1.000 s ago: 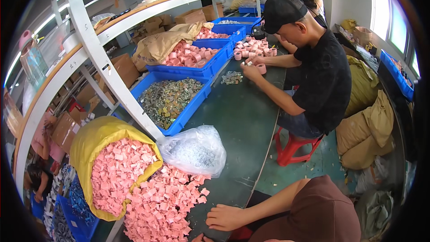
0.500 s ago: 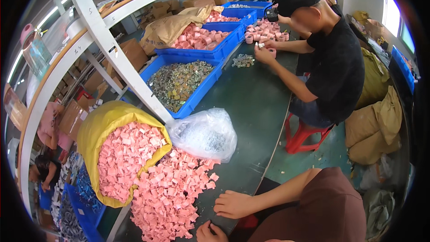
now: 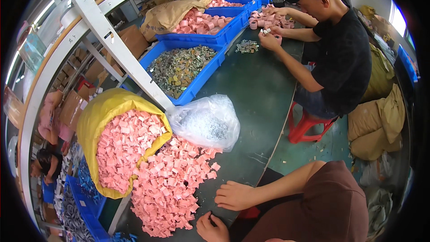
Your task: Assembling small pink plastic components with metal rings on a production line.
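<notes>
My right hand (image 3: 234, 196) lies on the dark green tabletop near its edge, palm down, fingers stretched and slightly bent, with nothing held. Nearer, at the lower edge, my left hand (image 3: 212, 227) rests with loosely curled fingers, its thumb apart and no object showing in it. Left of both hands spreads a heap of small pink plastic pieces (image 3: 168, 192), apart from the fingers. The heap spills from a yellow sack (image 3: 92, 141) lying on its side. Beyond the heap sits a clear plastic bag (image 3: 210, 125) of small pale pieces.
Blue bins hold small metal pieces (image 3: 181, 71) and pink rings (image 3: 201, 22). A white metal shelf post (image 3: 112, 40) rises at left. Across the tabletop (image 3: 251, 107), a co-worker in black (image 3: 342, 58) on a red stool (image 3: 309, 127) handles small white parts. Brown sacks (image 3: 376, 125) stand behind.
The view has tilted a little, so most of the scene sits higher in the picture. My hands stay in nearly the same spots beside the pink heap.
</notes>
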Demonstrator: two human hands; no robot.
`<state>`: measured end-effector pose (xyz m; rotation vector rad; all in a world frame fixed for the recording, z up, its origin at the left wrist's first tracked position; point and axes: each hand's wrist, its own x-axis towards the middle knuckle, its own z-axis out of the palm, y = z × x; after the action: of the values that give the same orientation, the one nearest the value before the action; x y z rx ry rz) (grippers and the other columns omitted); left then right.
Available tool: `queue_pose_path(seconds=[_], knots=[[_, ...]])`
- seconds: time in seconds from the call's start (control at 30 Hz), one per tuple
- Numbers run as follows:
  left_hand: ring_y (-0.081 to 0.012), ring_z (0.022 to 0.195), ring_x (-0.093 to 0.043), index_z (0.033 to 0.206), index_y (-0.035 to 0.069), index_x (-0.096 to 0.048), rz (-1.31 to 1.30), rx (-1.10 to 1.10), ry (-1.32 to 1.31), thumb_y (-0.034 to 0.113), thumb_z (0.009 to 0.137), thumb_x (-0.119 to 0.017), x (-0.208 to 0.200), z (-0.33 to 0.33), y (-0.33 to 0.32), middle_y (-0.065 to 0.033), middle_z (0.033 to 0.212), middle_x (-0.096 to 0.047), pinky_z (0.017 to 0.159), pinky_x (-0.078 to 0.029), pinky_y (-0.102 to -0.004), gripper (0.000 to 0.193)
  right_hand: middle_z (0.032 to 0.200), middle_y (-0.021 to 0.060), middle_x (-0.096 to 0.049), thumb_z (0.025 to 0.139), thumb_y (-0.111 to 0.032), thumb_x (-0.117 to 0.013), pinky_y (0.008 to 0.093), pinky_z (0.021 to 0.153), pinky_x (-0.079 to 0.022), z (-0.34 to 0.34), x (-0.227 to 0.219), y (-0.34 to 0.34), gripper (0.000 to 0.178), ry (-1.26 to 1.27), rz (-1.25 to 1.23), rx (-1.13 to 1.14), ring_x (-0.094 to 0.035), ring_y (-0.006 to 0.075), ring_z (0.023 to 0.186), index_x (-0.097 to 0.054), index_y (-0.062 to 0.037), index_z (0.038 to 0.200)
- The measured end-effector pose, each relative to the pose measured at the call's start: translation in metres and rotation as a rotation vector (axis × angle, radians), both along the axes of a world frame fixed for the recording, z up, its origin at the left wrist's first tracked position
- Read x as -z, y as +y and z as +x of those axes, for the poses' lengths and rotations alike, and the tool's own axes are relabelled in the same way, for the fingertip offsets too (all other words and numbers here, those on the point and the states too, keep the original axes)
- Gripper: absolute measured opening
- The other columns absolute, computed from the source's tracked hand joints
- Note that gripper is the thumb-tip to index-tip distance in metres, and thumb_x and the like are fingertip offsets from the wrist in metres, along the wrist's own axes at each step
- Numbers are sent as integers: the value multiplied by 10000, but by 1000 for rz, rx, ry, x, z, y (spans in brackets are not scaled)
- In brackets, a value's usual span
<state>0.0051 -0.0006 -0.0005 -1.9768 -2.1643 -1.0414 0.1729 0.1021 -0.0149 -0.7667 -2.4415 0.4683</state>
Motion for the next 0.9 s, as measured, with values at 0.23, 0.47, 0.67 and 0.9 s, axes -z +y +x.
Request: queue_pose_path(seconds=[0.23,0.47,0.67,0.9], knots=[[-392,873,-630,1049,46,-650,14,12,-1,79,910,-629,4,-1,1,-182,956,-660,777,-522,-476,145,932,30,-548,1000,-319,-555,359,756,-402,1,-1,0,177,-19,-7,-6,-543,211,868,-598,-148,991],[-392,867,-628,1044,41,-646,10,6,-4,66,907,-627,4,0,1,-181,952,-659,771,-520,-476,140,924,30,-539,1001,-320,-553,358,757,-400,1,0,-1,173,-23,5,-4,-539,209,869,-592,-152,986],[-391,887,-630,1044,40,-646,17,7,-7,76,909,-627,5,0,1,-182,963,-661,789,-517,-474,141,932,30,-543,999,-317,-557,359,756,-401,1,1,0,169,-7,8,3,-540,212,869,-591,-152,989],[-392,890,-634,1055,42,-652,29,-3,-8,63,901,-630,6,0,3,-184,971,-664,792,-520,-474,157,930,28,-544,995,-316,-560,359,746,-399,1,0,1,167,-6,8,3,-538,214,865,-590,-152,990]])
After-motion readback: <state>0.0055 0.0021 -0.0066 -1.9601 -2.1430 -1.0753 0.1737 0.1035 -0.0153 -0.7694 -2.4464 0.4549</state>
